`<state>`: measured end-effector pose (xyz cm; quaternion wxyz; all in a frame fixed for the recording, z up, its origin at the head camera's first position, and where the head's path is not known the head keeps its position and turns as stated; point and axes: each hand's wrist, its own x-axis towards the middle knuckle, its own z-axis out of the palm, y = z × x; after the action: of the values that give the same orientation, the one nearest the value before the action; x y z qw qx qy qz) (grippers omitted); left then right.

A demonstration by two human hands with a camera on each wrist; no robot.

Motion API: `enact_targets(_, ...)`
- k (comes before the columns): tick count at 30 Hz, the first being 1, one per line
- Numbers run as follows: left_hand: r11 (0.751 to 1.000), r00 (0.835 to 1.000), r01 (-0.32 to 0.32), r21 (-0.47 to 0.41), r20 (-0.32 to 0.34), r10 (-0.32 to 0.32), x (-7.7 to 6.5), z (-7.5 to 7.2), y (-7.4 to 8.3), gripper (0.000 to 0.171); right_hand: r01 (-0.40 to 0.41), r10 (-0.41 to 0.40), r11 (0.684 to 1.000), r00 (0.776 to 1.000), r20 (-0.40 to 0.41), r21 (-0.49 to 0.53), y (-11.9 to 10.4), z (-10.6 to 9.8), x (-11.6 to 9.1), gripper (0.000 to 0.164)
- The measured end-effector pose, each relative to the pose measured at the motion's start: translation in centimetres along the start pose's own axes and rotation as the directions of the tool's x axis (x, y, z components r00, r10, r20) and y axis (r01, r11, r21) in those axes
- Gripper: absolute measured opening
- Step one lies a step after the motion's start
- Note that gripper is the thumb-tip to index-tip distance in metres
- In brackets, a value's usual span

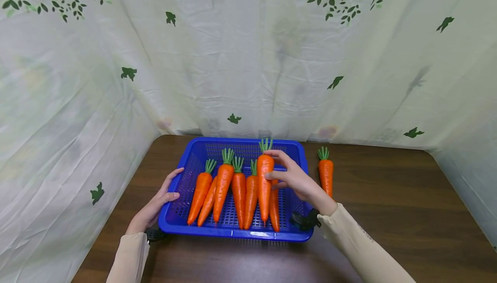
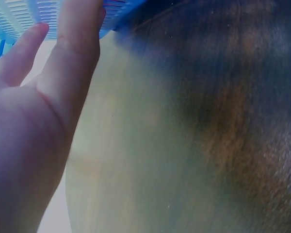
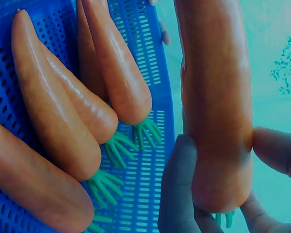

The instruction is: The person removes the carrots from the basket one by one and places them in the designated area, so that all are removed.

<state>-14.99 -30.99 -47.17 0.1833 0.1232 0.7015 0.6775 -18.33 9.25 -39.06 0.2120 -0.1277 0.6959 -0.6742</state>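
In the head view a blue plastic basket (image 1: pixel 237 234) with perforated sides contains several orange carrots (image 1: pixel 223 186) with green tops. My right hand (image 1: pixel 293 179) pinches one carrot (image 1: pixel 265 188) between thumb and fingers, over the right part of the basket, its green top toward the back. The right wrist view shows this carrot (image 3: pixel 216 97) close up, gripped near its thick end. On the basket's left rim rest the thumb and fingertips of my left hand (image 1: pixel 153 205), fingers fairly straight. The left wrist view shows that hand (image 2: pixel 39 107) against the basket's latticed wall (image 2: pixel 19 17).
Another carrot (image 1: pixel 326 173) lies on the brown wooden table (image 1: pixel 388 196), right of the basket and partly hidden by my right forearm. A pale curtain (image 1: pixel 248 67) with leaf prints hangs behind the table and along both sides.
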Motion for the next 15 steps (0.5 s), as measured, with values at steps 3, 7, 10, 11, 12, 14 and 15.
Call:
enact_targets(3,1.000,1.000,0.015,-0.004,-0.009,-0.015,0.03,0.00,0.00,0.063,-0.004,0.004,1.000,1.000,0.001,0.002,0.04,-0.21,-0.16,0.061)
enact_targets(7,1.000,1.000,0.025,-0.006,-0.012,-0.025,0.05,0.01,-0.05,0.064,-0.010,0.010,1.000,1.000,-0.001,0.014,0.06,-0.45,-0.29,0.062)
enact_targets(10,1.000,0.999,0.029,-0.006,-0.015,-0.029,0.06,0.06,-0.05,0.064,-0.007,0.007,1.000,1.000,-0.002,0.019,0.08,-0.63,-0.35,0.062)
enact_targets(11,0.999,0.999,0.031,-0.006,-0.018,-0.031,0.06,0.07,-0.05,0.064,-0.004,0.004,1.000,1.000,-0.002,0.019,0.09,-0.68,-0.38,0.062)
enact_targets(12,1.000,0.999,0.029,-0.003,-0.017,-0.029,0.05,0.07,-0.07,0.065,-0.002,0.002,1.000,1.000,-0.001,0.020,0.11,-0.75,-0.41,0.061)
enact_targets(14,1.000,0.999,0.031,-0.004,-0.022,-0.031,0.03,0.11,-0.06,0.064,0.002,-0.002,1.000,1.000,-0.005,0.019,0.14,-0.91,-0.52,0.061)
enact_targets(15,0.999,0.999,0.032,-0.006,-0.024,-0.032,0.01,0.11,-0.07,0.064,0.003,-0.003,1.000,1.000,-0.007,0.020,0.15,-1.01,-0.58,0.061)
